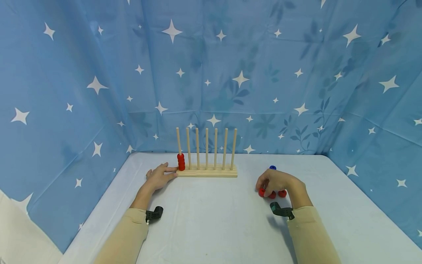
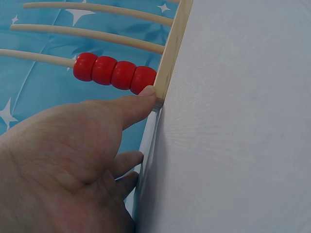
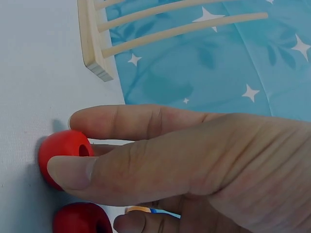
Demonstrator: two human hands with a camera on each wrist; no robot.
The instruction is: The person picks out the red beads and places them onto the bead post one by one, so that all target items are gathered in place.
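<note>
Fabric point(image 1: 204, 47) in blue, printed with white stars and darker leaves, walls off the back and both sides of the white surface point(image 1: 211, 220). Loose beads lie around the right hand point(image 1: 276, 180): one red bead point(image 3: 63, 143) between its thumb and forefinger, a second red bead point(image 3: 80, 221) just beside that one, and a third red bead point(image 1: 282, 193) a little farther right. A blue bead point(image 1: 272, 167) sits on the far side of the same hand, which stands in front of it in the head view. An orange and blue patch point(image 3: 138, 209) shows below the thumb in the right wrist view; it may be more beads, though too little is visible to be sure. Beige sleeves point(image 1: 314, 234) cover the forearms, and a black camera mount point(image 1: 280, 211) juts inward from each wrist.

Toward the back edge of the surface, left of the loose beads and well apart from them, stands a wooden rack point(image 1: 207, 174). Seven rods point(image 1: 206, 148) rise in a row from its base, and the leftmost carries a stack of four red beads point(image 1: 181, 163), seated low.

The left hand point(image 1: 159, 177) has its fingers spread by the rack's left end, thumb resting on the base close to the lowest stacked bead. The right hand pinches the first red bead, whose hole faces the hand.
</note>
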